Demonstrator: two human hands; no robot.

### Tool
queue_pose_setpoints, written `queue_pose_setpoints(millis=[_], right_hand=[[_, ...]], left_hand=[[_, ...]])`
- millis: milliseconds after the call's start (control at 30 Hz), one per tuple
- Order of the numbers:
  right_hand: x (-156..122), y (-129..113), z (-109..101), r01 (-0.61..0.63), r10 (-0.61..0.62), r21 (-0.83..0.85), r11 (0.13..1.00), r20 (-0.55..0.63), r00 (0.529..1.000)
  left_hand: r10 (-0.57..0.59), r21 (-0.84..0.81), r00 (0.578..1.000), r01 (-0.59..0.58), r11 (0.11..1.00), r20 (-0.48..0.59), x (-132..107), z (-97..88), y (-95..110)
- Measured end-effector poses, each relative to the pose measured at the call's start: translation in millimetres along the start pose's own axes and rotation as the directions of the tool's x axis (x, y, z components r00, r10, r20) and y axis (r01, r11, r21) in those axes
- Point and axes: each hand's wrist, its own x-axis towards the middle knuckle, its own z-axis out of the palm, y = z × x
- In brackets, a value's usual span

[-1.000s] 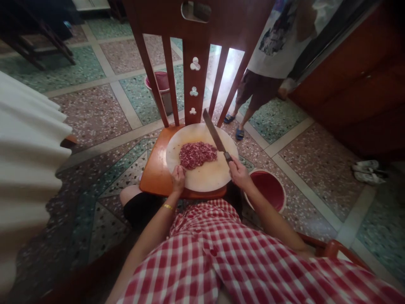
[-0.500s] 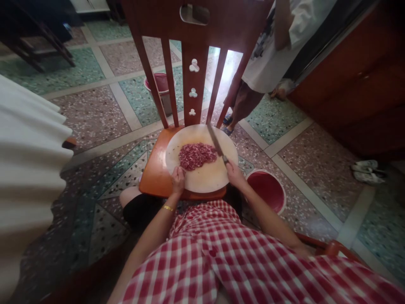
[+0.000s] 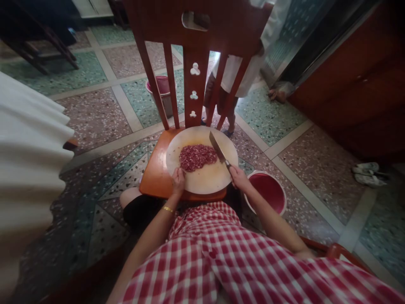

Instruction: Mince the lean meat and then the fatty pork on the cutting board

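A round, pale cutting board (image 3: 209, 182) lies on the orange-brown seat of a wooden chair (image 3: 155, 169). On it, left of centre, is a flat heap of chopped red meat (image 3: 198, 157). My right hand (image 3: 239, 177) is closed round the handle of a kitchen knife (image 3: 218, 147). The blade slants up and away to the left, over the right part of the board, just beside the meat. At the board's near left rim my left hand (image 3: 179, 180) is closed, its fingers curled against the edge close to the meat.
A red-lined bucket (image 3: 267, 192) stands on the floor right of the chair. Behind the slatted chair back are a bin (image 3: 163, 90) and a person in light clothing (image 3: 236, 76). A pale curtain (image 3: 28, 169) hangs at left. Shoes (image 3: 368, 174) lie at right.
My right hand has shifted slightly right and nearer with the knife, whose blade now shows broader. My left hand stays at the rim. The person behind the chair has moved left.
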Motion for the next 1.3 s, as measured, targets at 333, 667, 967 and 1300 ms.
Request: queue_pose_setpoints(millis=[333, 667, 967, 1300], right_hand=[[8, 17, -3, -0.106, 0.102, 0.125, 0.986, 0.036, 0.994], [-5, 62, -35, -0.297, 0.231, 0.447, 0.844, 0.196, 0.953], [24, 35, 26, -0.296, 0.179, 0.316, 0.901, 0.352, 0.919], [2, 7, 54, 0.351, -0.304, -0.621, 0.701, 0.185, 0.935]], left_hand=[[-0.016, -0.035, 1.000, 0.016, 0.999, 0.007, -1, 1.1, -1], [-0.019, -0.044, 1.000, 0.020, 0.999, 0.020, -1, 0.8, 7], [-0.006, -0.046, 1.000, 0.007, 0.999, 0.011, -1, 2.4, 7], [0.012, 0.023, 1.000, -0.012, 1.000, -0.009, -2, 0.1, 1]])
